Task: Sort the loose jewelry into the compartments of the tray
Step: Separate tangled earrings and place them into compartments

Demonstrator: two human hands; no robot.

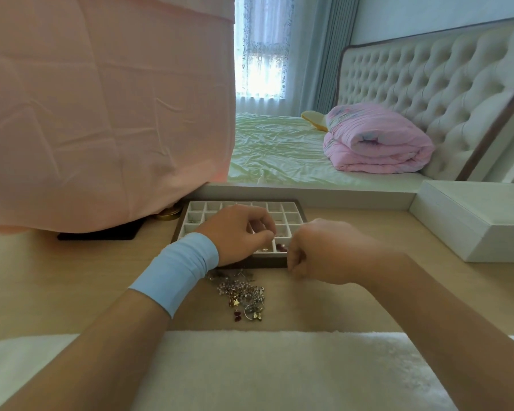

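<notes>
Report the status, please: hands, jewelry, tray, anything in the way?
Left hand over tray, fingers curled; right hand curled at near corner; contents unclear. Jewelry pile loose on desk before tray. Nothing in way.

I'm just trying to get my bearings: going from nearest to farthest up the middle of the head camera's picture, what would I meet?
Nearest first: white fluffy mat → pile of loose jewelry → compartment tray → white ledge → green-sheeted bed.
</notes>
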